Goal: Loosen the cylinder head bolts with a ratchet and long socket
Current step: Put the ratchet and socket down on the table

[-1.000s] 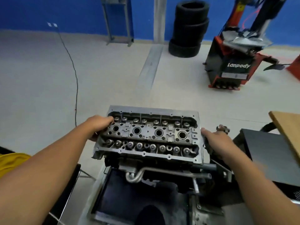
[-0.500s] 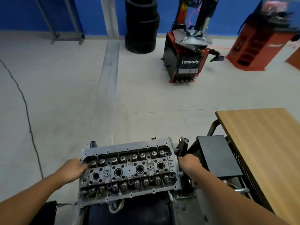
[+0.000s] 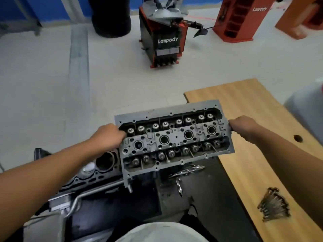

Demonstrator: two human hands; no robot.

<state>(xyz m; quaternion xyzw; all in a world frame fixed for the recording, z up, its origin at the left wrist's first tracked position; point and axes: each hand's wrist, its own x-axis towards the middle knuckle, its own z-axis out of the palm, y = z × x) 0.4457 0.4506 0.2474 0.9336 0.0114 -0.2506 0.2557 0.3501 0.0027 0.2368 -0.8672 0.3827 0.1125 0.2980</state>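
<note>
The cylinder head (image 3: 174, 142) is off the engine block (image 3: 97, 168) and up in the air, carried w/ both hands, so by the look of it the loosening job is done: a head can't lift free w/ bolts still tight. No ratchet or long socket is in view. A bunch of long dark bolts (image 3: 272, 205) lies on the wooden table (image 3: 244, 105) at right, probably the head bolts, though too blurred to be sure. What's left, as far as I can judge, is only setting the head down somewhere, likely on that table, since the head's right end already overlaps its near edge.

Left hand (image 3: 109, 137) has its grip closed on the head's left end, fingers curled over the edge by the valve springs; the fingertips are hidden behind the casting. Right hand (image 3: 242, 127) grips the right end the same way, fingers wrapped round the edge, knuckles up. Both grips are tight around the casting, nothing else held.

The head hangs level-ish, tilted a bit up to the right, top face w/ spark plug wells and valve gear toward the camera. Below-left the block's open cylinder bore (image 3: 104, 160) shows, well apart from the head now. Beyond, on the floor, stand a red-black tyre changer (image 3: 163, 35) marked Lanpody and a red cabinet (image 3: 243, 18).
</note>
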